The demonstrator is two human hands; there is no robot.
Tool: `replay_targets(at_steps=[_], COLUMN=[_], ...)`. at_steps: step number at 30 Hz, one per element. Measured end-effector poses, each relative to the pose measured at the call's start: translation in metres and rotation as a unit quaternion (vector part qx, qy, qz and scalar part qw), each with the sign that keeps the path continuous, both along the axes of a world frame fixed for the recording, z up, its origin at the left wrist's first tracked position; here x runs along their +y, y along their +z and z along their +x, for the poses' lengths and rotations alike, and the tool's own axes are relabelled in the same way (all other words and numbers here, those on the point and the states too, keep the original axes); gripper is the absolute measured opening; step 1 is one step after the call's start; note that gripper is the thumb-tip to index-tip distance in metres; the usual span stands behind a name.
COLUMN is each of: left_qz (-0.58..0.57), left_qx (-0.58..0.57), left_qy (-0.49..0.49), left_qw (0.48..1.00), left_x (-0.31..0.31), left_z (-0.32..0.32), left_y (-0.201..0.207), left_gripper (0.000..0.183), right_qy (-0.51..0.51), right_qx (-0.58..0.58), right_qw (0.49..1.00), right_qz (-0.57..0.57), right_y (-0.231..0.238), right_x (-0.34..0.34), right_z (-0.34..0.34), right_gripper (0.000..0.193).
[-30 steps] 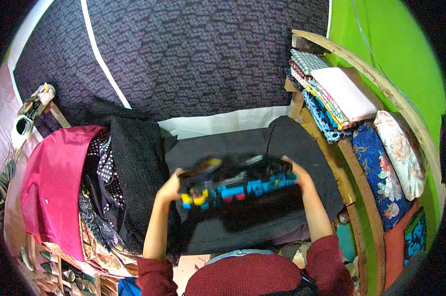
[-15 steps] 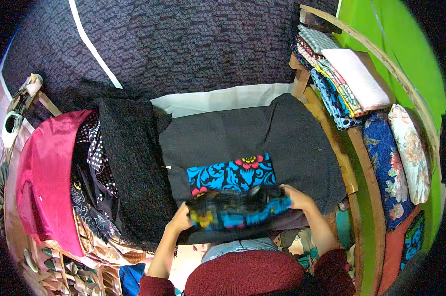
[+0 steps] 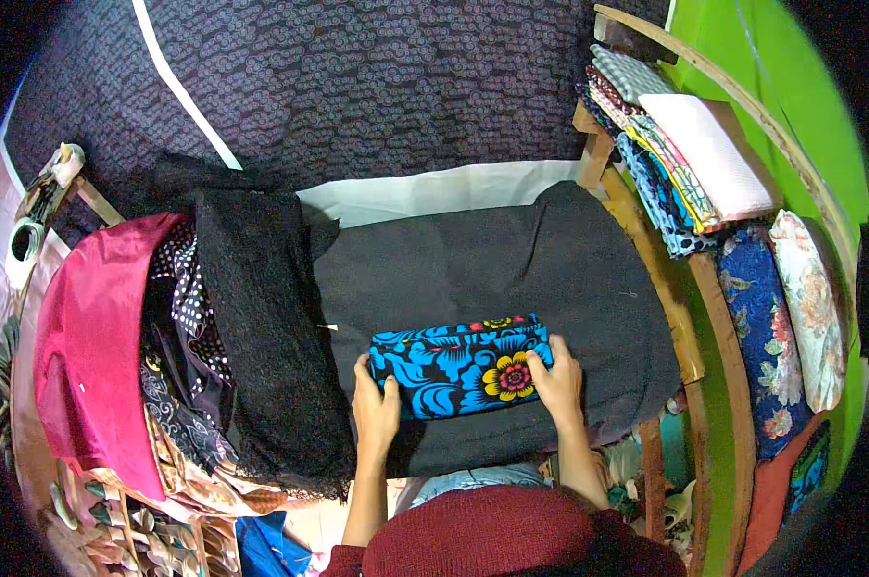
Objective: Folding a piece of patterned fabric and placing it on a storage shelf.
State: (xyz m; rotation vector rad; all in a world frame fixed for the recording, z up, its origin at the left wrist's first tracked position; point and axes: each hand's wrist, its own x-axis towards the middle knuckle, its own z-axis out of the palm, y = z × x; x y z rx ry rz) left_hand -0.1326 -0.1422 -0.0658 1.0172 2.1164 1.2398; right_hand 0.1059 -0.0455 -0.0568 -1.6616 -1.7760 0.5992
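A folded patterned cloth (image 3: 453,375), black and bright blue with a yellow-and-red flower, lies on a dark grey cloth (image 3: 434,260) that covers the surface before me. My left hand (image 3: 376,399) grips the cloth's left end, thumb on top and the fingers mostly hidden at its side. At the right end my right hand (image 3: 556,377) holds it the same way, its thumb pressing near the flower. The folded bundle is long and narrow, and its far edge shows stacked layers.
To the left hang a black textured cloth (image 3: 266,337), a polka-dot fabric (image 3: 192,298) and a shiny crimson cloth (image 3: 98,356). Folded fabrics (image 3: 699,154) are piled at the far right, beside a wooden rail (image 3: 732,385). A navy floral roll (image 3: 761,337) lies nearer.
The near part of the patterned cloth has been folded over onto the far part, making a narrower bundle. Both hands have moved slightly away from me and now press at its ends.
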Motion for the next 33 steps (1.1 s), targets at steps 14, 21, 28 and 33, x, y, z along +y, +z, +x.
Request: replay_targets(at_steps=[14, 21, 28, 33], left_qz=[-0.078, 0.023, 0.237, 0.045], left_qx=[0.092, 0.123, 0.433, 0.413], left_qy=[0.012, 0.075, -0.029, -0.186], left_qw=[0.993, 0.989, 0.869, 0.891], left_x=[0.049, 0.045, 0.039, 0.032], left_z=[0.0, 0.003, 0.002, 0.029], left_y=[0.003, -0.011, -0.001, 0.018], left_gripper=[0.043, 0.027, 0.025, 0.049], right_qy=[0.012, -0.012, -0.027, -0.009], right_qx=[-0.069, -0.011, -0.022, -0.052], right_qw=[0.997, 1.0, 0.998, 0.997], right_qz=[-0.043, -0.015, 0.047, 0.054], right_y=[-0.008, -0.016, -0.011, -0.011], right_x=[0.039, 0.038, 0.034, 0.038], right_z=[-0.022, -0.025, -0.027, -0.029], right_gripper=[0.043, 0.036, 0.027, 0.027])
